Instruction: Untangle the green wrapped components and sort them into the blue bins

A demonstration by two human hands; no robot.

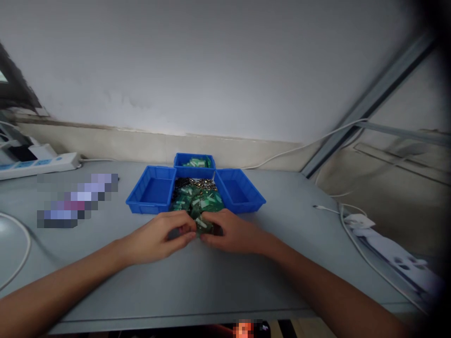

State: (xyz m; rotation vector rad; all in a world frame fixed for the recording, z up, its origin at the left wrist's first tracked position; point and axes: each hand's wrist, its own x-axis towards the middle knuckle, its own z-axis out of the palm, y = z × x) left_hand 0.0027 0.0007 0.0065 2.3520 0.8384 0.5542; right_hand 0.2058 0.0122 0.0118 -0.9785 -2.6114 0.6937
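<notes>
Green packets (207,202) on grey table (218,286), pale wall (211,70) behind

Two bare hands met at the centre

The left hand (164,237) curved inward from the near left; the right hand (230,230) reached in from the near right, fingers bent.

No lettering, number or sign is showing readably; the power strip (66,162) is bearing blue marks (43,162), too small to read

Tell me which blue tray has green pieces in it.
The farthest blue tray: green pieces lie inside it, while the left tray and right tray show bare blue floors.
</notes>
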